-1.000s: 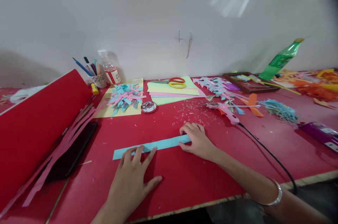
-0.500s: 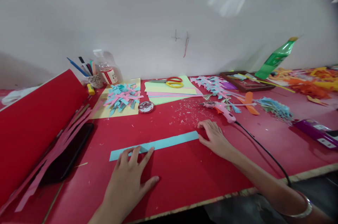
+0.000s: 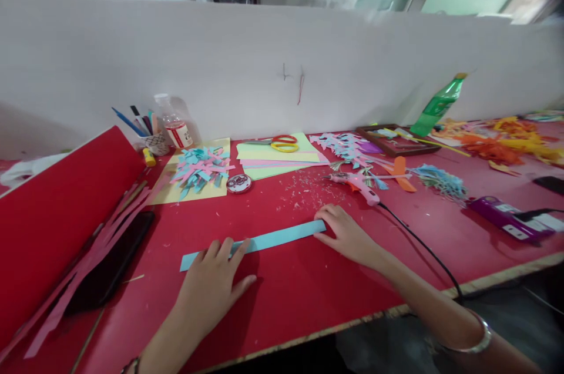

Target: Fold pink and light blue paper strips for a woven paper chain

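Note:
A light-blue paper strip [image 3: 282, 236] lies flat and slightly slanted on the red table. My left hand [image 3: 215, 277] rests palm down over its left part, fingers spread, with the fingertips on the paper and the thumb apart on the table. At the strip's right end, my right hand [image 3: 341, 233] has its thumb at the near edge and its fingers at the far edge, taking the end between them. Beyond that hand lies a pink hot glue gun [image 3: 359, 183] with a black cord. Paper scraps [image 3: 304, 189] are scattered behind the strip.
Cut blue and pink pieces [image 3: 200, 168] lie on yellow paper, beside a round tin [image 3: 238, 184]. Scissors [image 3: 284, 143] rest on paper sheets. At left are pink strips [image 3: 57, 306] over a black phone [image 3: 110, 268]; at right, a purple power strip [image 3: 506, 218] and a green bottle [image 3: 438, 107].
My right hand has shifted left over the strip's end, its fingertips now reaching past it. My left hand stays on the paper. The camera view has tilted up slightly.

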### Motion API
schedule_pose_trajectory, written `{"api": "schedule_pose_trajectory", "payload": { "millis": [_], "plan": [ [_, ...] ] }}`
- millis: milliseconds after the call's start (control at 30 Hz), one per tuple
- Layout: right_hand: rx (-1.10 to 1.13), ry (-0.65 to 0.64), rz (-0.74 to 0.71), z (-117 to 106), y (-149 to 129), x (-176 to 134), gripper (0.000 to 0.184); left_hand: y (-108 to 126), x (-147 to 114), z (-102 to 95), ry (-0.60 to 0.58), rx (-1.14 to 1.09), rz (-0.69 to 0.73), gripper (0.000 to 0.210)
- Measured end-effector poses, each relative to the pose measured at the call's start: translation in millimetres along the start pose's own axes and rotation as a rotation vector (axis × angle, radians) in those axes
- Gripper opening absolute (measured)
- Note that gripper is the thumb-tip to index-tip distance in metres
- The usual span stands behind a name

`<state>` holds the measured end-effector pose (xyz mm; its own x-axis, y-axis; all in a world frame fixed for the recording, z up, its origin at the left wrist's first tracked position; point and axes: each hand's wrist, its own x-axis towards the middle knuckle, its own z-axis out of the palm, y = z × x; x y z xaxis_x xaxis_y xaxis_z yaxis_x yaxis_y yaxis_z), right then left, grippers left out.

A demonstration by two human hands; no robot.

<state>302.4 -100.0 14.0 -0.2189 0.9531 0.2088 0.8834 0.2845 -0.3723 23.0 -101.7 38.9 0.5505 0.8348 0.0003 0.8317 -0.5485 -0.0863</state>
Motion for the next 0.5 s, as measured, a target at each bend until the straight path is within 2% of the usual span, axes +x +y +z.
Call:
{"api": "schedule_pose_trajectory", "payload": {
  "millis": [133,267,333,433,500],
  "plan": [
    [0.079,0.019,0.018,3.1,-6.9,3.6,0.008,4.4,15.9,-3.6,0.027,-0.057,0.071,0.043],
    [0.261,0.033,-0.045,-0.4,-18.4,8.3,0.005,15.5,39.6,-7.8,0.084,-0.183,0.178,0.045],
    [0.346,0.049,-0.057,-3.0,-26.1,8.8,0.004,21.7,50.7,-11.3,0.101,-0.270,0.196,0.044],
    [0.461,0.079,-0.032,-5.5,-36.5,7.4,0.004,29.3,61.8,-18.5,0.117,-0.366,0.198,0.032],
    [0.595,0.087,0.003,-6.8,-41.6,6.6,0.011,33.0,65.4,-23.5,0.125,-0.405,0.200,0.029]
  ]
}}
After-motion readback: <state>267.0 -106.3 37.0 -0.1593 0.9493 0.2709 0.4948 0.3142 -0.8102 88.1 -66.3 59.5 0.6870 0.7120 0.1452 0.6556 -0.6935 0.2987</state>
